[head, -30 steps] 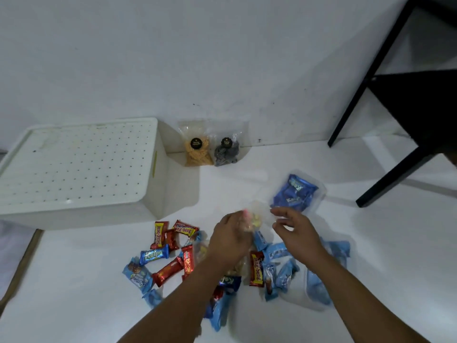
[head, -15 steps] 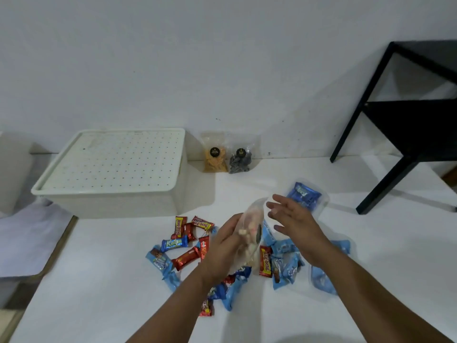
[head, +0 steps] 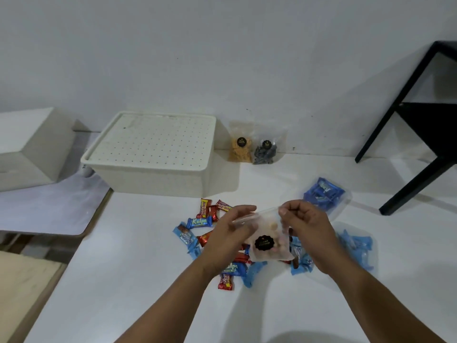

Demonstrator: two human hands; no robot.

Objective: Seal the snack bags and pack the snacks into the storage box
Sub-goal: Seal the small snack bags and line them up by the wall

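Observation:
I hold a clear zip bag (head: 268, 240) with a round black label and pale snacks, lifted over the snack pile. My left hand (head: 231, 235) grips its left side. My right hand (head: 305, 225) pinches the top right corner of its zip strip. Loose wrapped snacks (head: 200, 222) in red and blue lie scattered on the white table beneath. The white storage box (head: 153, 154) with its dotted lid on stands at the back left. Two sealed bags, one orange (head: 239, 149) and one dark (head: 265, 152), lean against the wall.
A clear bag of dark blue snacks (head: 324, 194) lies right of my hands, and a bag of light blue snacks (head: 356, 246) nearer. A black table frame (head: 418, 134) stands at the right. Another white box (head: 29, 149) sits far left past the table's edge.
Both hands have turned the clear bag face-on and raised it. My right hand has closed onto its top corner. The view has pulled back and tilted up.

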